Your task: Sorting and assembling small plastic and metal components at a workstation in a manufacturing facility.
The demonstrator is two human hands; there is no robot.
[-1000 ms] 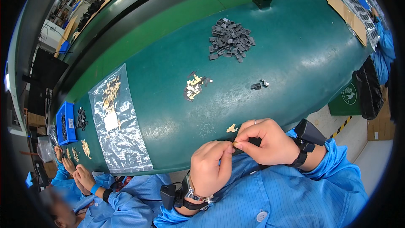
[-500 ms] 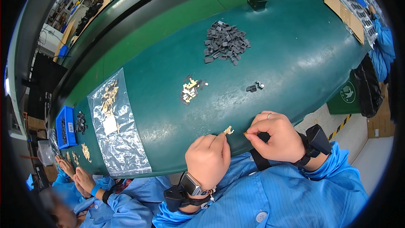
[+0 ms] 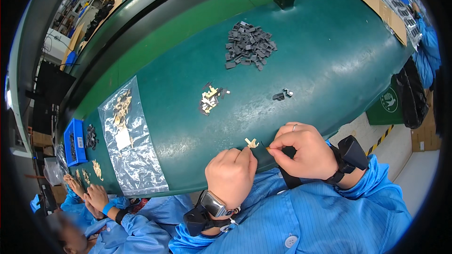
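My left hand point(image 3: 231, 175) and my right hand point(image 3: 304, 149) meet at the near edge of the green table point(image 3: 325, 51). Between their fingertips sits a small dark part point(image 3: 262, 153), pinched from both sides. A small brass-coloured metal piece point(image 3: 252, 143) lies on the table just beyond the fingertips. Further out lie a small heap of brass pieces point(image 3: 208, 99), two little dark parts point(image 3: 281, 95), and a big pile of dark grey plastic parts point(image 3: 248, 45).
A clear plastic bag point(image 3: 129, 141) with brass pieces lies at the left. A blue bin point(image 3: 74, 142) stands beyond it. Another person's hands point(image 3: 89, 195) work at the lower left. A cardboard sheet point(image 3: 383, 9) lies at the far right, a green waste bin point(image 3: 388, 106) below the table.
My hands drew slightly apart and then closed together again over the small dark part. The view shifted a little; the piles on the table stayed put.
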